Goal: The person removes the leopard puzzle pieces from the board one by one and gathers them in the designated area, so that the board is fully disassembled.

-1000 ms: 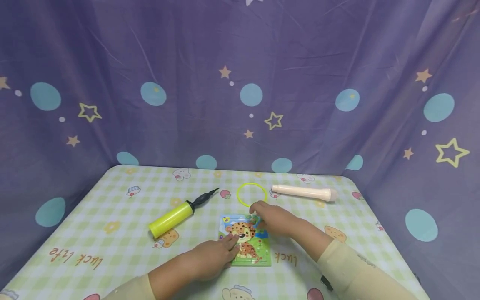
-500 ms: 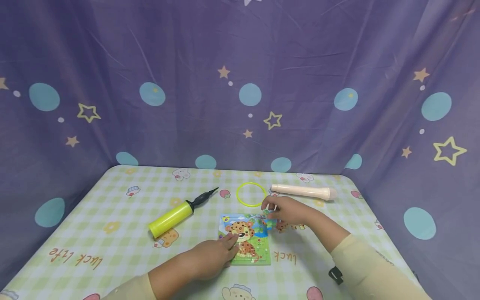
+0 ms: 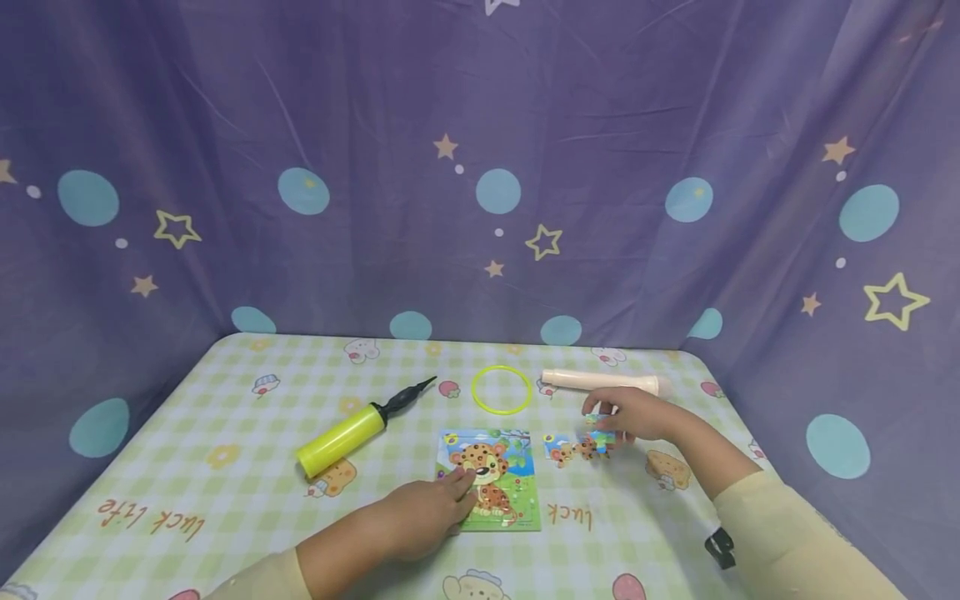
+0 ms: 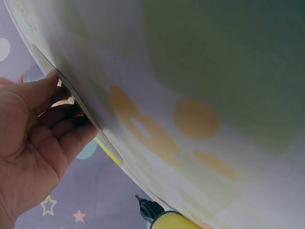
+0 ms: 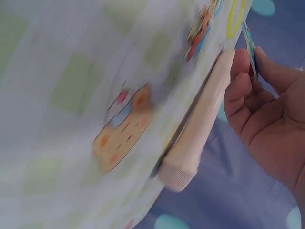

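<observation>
One puzzle board (image 3: pixel 491 479), two loose pieces (image 3: pixel 561 451) (image 3: pixel 600 427), one pump (image 3: pixel 341 437), one ring (image 3: pixel 502 389), one microphone (image 3: pixel 607 383).

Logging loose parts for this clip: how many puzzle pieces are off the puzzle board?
2. One piece lies on the table right of the board; the right hand pinches another piece beside it. The hand may hide more.
</observation>
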Motion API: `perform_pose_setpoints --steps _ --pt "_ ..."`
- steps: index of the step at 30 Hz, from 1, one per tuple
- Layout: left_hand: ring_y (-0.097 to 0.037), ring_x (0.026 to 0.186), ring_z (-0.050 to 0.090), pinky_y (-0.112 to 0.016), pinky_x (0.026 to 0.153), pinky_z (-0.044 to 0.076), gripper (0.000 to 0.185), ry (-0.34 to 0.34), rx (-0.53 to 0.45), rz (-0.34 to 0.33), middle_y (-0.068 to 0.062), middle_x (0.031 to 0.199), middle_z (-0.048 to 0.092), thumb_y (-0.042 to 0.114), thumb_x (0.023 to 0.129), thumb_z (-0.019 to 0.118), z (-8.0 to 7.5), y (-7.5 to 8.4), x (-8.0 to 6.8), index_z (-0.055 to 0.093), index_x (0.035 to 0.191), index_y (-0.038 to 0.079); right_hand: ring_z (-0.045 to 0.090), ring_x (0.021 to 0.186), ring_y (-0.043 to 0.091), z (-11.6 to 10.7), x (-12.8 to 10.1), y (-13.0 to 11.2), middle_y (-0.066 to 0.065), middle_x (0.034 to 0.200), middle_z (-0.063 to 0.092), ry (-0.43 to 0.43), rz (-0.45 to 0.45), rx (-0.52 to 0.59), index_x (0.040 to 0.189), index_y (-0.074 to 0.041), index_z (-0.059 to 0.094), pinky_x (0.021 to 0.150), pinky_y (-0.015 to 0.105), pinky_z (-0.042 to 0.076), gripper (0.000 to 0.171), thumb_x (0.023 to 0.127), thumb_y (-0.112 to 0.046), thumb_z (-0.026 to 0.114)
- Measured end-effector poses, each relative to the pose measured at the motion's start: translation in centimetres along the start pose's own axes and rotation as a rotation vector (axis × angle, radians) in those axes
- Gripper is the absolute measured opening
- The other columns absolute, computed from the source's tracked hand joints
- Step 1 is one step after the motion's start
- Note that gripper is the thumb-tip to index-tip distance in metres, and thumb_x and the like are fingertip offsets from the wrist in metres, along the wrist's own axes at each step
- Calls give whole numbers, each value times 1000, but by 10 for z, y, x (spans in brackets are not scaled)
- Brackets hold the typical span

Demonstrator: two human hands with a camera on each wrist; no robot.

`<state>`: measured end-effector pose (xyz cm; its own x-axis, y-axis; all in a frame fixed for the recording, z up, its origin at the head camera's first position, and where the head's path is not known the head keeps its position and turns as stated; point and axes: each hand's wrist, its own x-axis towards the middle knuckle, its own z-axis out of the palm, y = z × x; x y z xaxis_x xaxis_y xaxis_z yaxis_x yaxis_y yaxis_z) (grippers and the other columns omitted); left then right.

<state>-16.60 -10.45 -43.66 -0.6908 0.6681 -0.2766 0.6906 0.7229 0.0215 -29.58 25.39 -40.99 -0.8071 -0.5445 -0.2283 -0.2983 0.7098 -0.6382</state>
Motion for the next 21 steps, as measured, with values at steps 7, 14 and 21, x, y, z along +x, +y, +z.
perform_pose_setpoints --steps 7,14,21 --pt "-24 146 34 -36 110 42 50 9 4 4 -9 158 35 31 101 53 0 0 -1 46 148 16 66 59 33 -6 -13 27 11 83 59 -46 117 54 110 -6 62 54 39 53 17 94 -8 64" --pt "-24 146 33 -35 110 43 50 1 7 -2 -8 158 35 32 101 53 1 -1 0 46 148 17 64 53 22 -2 -15 39 9 76 60 -48 163 42 100 -4 61 50 32 52 12 90 -6 68" --pt "-23 146 33 -35 110 42 50 1 12 8 -7 158 35 32 101 53 3 -1 -1 46 148 17 61 62 19 3 -11 39 4 83 62 18 221 -101 96 -8 61 59 34 54 14 88 -10 71"
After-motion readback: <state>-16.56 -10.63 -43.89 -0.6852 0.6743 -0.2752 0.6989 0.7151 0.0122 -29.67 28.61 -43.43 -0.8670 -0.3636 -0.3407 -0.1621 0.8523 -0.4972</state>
